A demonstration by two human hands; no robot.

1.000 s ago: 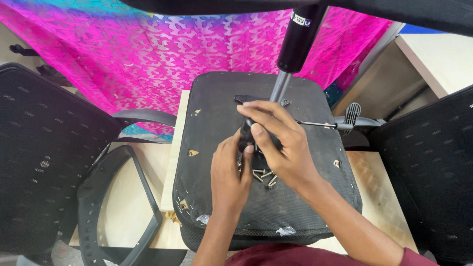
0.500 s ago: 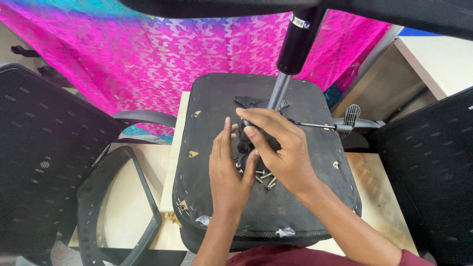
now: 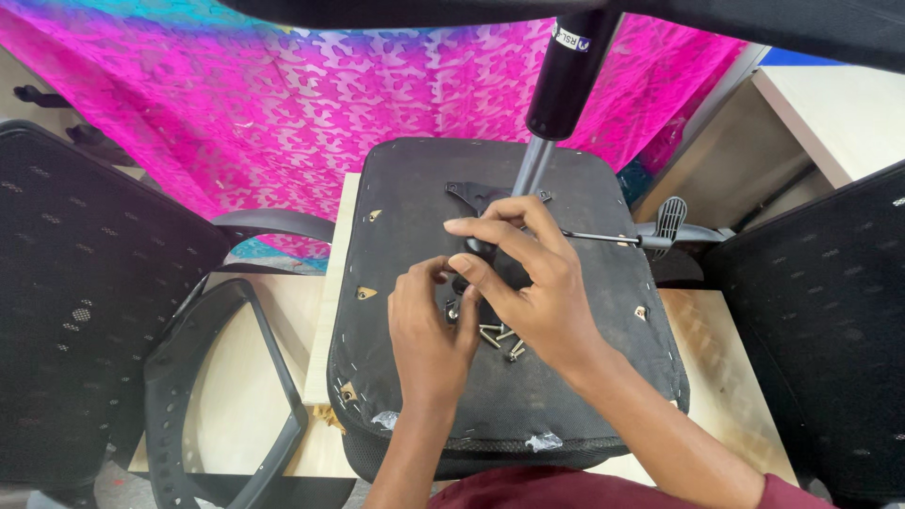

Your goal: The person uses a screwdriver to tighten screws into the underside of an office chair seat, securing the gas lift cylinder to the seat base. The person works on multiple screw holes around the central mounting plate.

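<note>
An upturned black chair seat [image 3: 405, 198] lies on a wooden table, its underside facing me. A black mechanism plate [image 3: 471, 196] with a gas-lift cylinder [image 3: 564, 85] stands on it. My left hand [image 3: 426, 325] pinches a small screw at the plate's near edge. My right hand [image 3: 528, 283] rests over the plate, fingers curled on its black body. Several loose silver screws [image 3: 500, 337] lie on the seat between my hands.
A lever with a grey paddle handle [image 3: 667, 221] sticks out to the right. Black mesh chair backs [image 3: 85, 302] [image 3: 820, 320] stand on both sides. A loose black armrest frame [image 3: 203, 396] lies at the left. Pink patterned cloth [image 3: 311, 104] hangs behind.
My left hand has shifted a little to the left and its fingertips have closed at the plate's near edge. My right hand has stayed over the plate.
</note>
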